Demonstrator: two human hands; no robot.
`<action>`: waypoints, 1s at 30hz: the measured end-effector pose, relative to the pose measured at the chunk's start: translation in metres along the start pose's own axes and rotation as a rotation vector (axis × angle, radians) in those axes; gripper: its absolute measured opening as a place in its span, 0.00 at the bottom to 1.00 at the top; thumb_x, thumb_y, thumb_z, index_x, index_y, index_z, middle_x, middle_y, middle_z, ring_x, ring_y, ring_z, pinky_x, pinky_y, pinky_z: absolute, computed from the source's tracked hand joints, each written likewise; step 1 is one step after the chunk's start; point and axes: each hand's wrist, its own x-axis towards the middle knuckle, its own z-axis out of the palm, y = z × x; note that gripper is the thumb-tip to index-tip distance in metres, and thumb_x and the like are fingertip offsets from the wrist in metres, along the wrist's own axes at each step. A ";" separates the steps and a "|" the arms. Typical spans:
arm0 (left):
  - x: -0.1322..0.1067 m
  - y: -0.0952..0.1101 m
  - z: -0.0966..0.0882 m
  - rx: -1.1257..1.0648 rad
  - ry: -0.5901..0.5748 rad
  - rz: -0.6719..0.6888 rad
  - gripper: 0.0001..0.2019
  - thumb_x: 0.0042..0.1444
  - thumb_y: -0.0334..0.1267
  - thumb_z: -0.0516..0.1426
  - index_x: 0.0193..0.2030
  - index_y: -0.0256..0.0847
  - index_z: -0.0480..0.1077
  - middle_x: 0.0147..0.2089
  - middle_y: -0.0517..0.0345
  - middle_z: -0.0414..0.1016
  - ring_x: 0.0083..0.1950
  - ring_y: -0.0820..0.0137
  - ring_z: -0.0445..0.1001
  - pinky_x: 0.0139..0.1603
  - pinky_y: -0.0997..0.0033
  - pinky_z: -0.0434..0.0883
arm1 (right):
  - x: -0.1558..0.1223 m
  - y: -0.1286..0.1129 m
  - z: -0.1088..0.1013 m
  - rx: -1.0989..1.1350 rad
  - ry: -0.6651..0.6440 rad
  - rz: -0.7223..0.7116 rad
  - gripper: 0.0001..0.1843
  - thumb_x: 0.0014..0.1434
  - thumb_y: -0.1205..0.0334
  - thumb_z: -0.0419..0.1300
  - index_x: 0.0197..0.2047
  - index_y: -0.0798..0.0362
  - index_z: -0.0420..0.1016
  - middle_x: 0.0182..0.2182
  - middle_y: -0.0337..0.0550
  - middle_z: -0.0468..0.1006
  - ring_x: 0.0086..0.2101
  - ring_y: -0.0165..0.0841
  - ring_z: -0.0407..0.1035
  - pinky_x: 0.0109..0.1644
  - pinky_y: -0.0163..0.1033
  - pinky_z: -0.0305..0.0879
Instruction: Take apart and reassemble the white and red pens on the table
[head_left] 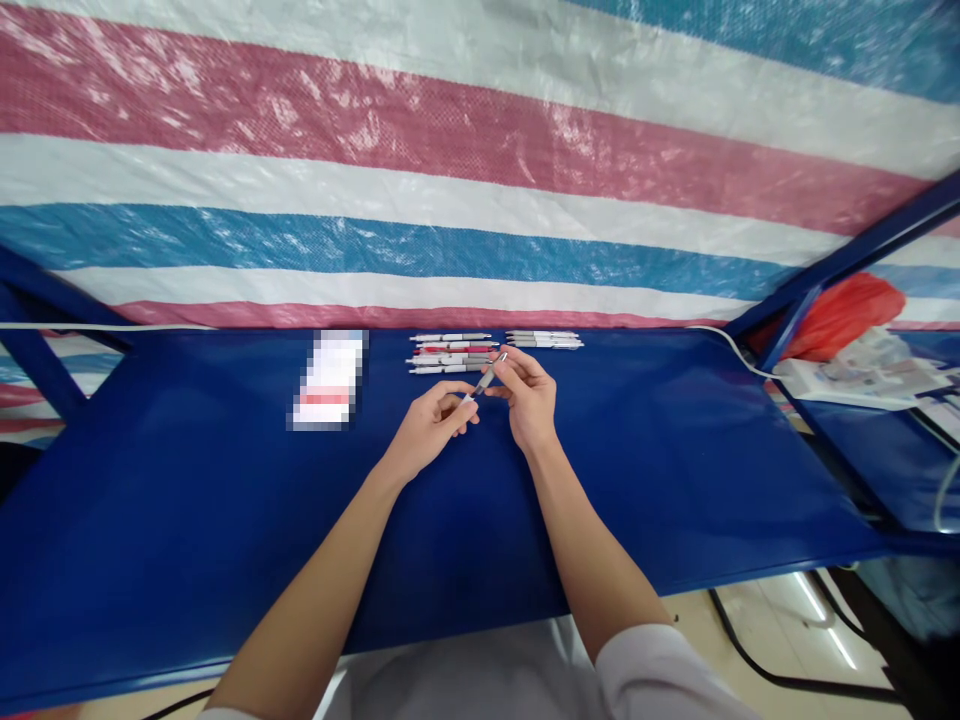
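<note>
Both hands meet over the middle of a blue table (187, 500) and share one white and grey pen (486, 380). My left hand (431, 425) pinches the pen's lower white end. My right hand (529, 395) pinches its upper grey end, so the pen slants up to the right between them. Just behind the hands lies a row of several pens (450, 353), some white and grey, one red. A smaller group of white pens (544, 340) lies to its right by the table's far edge.
A blurred white card (328, 380) lies on the table left of the pens. A striped tarp (450, 150) hangs behind. At right, a blue frame (840, 265), a red bag (844, 312), papers (862, 375) and cables (757, 660) on the floor.
</note>
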 end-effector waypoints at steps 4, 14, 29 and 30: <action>0.000 -0.003 0.001 0.050 0.010 0.053 0.15 0.58 0.47 0.56 0.46 0.40 0.68 0.31 0.58 0.75 0.29 0.72 0.70 0.31 0.71 0.68 | -0.001 0.001 0.002 -0.036 0.029 -0.048 0.15 0.47 0.58 0.68 0.41 0.48 0.78 0.37 0.39 0.82 0.35 0.34 0.78 0.28 0.33 0.74; -0.002 -0.008 0.002 0.077 0.014 0.147 0.15 0.60 0.47 0.54 0.45 0.40 0.70 0.33 0.57 0.73 0.32 0.71 0.71 0.35 0.70 0.70 | -0.007 -0.014 0.007 -0.074 0.099 -0.177 0.15 0.48 0.58 0.67 0.42 0.47 0.78 0.36 0.39 0.82 0.34 0.32 0.76 0.29 0.34 0.72; -0.002 0.000 -0.003 -0.004 0.016 0.112 0.13 0.58 0.46 0.56 0.44 0.39 0.70 0.31 0.57 0.74 0.32 0.71 0.72 0.37 0.66 0.73 | 0.011 -0.034 0.014 -0.046 0.161 -0.191 0.18 0.48 0.55 0.67 0.43 0.49 0.78 0.38 0.41 0.82 0.35 0.34 0.76 0.26 0.34 0.73; -0.002 0.000 -0.004 -0.012 0.018 0.104 0.13 0.58 0.46 0.56 0.44 0.39 0.70 0.31 0.57 0.74 0.32 0.70 0.73 0.37 0.66 0.73 | 0.013 -0.035 0.014 -0.039 0.171 -0.190 0.18 0.48 0.55 0.67 0.43 0.49 0.78 0.38 0.41 0.82 0.35 0.34 0.77 0.25 0.34 0.72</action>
